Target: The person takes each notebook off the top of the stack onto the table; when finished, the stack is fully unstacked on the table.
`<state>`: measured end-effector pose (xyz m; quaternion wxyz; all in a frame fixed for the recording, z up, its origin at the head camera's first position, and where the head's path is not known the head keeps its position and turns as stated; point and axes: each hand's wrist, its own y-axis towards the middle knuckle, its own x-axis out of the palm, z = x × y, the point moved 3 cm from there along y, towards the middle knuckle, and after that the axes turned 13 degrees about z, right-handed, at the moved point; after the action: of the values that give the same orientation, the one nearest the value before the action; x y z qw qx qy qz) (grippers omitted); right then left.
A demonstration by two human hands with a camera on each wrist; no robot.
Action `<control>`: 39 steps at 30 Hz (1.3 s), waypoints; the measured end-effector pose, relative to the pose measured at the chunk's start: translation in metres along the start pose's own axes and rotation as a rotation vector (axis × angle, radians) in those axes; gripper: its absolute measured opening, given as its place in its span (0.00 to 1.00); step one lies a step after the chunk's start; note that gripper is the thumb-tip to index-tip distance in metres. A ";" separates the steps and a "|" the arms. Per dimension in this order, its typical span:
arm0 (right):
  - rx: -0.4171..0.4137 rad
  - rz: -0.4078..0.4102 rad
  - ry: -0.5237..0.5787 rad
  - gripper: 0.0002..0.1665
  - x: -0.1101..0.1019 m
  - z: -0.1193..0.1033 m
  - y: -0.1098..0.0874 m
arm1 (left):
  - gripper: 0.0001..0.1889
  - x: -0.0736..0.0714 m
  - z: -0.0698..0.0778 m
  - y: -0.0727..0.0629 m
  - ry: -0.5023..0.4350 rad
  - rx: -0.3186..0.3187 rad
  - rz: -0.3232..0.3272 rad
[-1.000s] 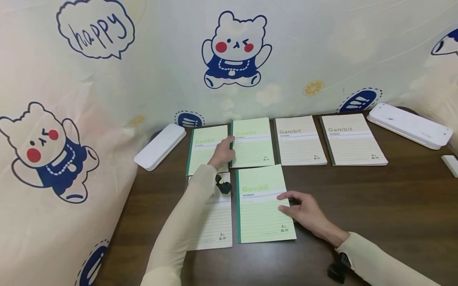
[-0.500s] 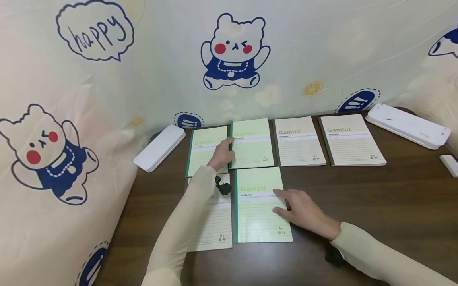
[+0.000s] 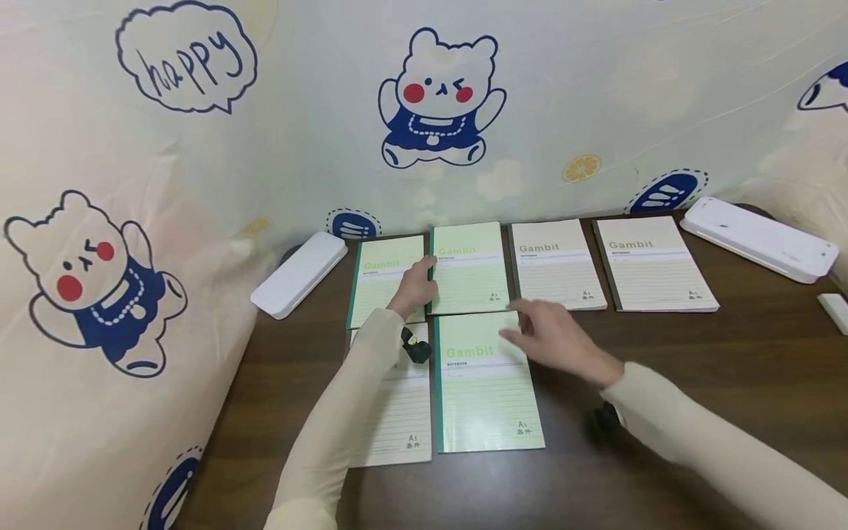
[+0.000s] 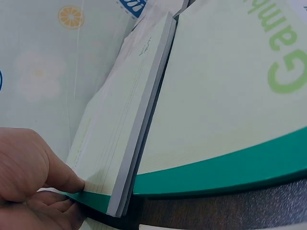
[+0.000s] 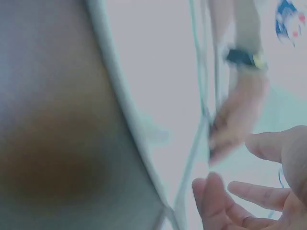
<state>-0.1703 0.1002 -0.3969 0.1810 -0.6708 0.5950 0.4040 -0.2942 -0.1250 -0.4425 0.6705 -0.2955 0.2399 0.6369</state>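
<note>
My left hand [image 3: 414, 285] pinches the spine edge of a green-spined notebook [image 3: 469, 276] in the back row. In the left wrist view, its thumb [image 4: 62, 177] lies on the cover and its fingers curl below; two layers of pages show at that notebook's end. Just in front lies another green notebook [image 3: 490, 408], flat on the table. My right hand [image 3: 553, 335], thumb and fingers apart, hovers by that notebook's upper right corner and holds nothing. Blurred in the right wrist view, its fingers [image 5: 259, 194] are spread.
Another green notebook [image 3: 371, 294] and a cream notebook [image 3: 391, 430] lie partly under my left arm. Two cream notebooks [image 3: 559, 269] continue the back row rightward. White cases [image 3: 298, 276] stand at both sides. A small white block [image 3: 833, 313] sits far right, before a patterned cloth [image 3: 298, 147].
The front green notebook has straightened and shifted slightly left. My right hand has left its right side and moved away from me to its upper corner. My left hand keeps its place.
</note>
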 end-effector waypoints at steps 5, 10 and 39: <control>0.074 -0.008 -0.057 0.33 0.004 0.009 0.053 | 0.31 -0.001 -0.001 0.002 0.008 0.011 0.011; 0.171 -0.114 -0.116 0.41 0.028 0.023 0.086 | 0.30 0.000 -0.003 -0.002 0.007 0.009 0.013; 0.310 -0.073 0.131 0.34 0.031 0.058 0.116 | 0.30 -0.002 0.003 -0.007 -0.019 0.011 0.010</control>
<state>-0.2998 0.0961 -0.4279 0.2575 -0.6811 0.6358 0.2560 -0.2877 -0.1241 -0.4387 0.6712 -0.2846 0.2384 0.6416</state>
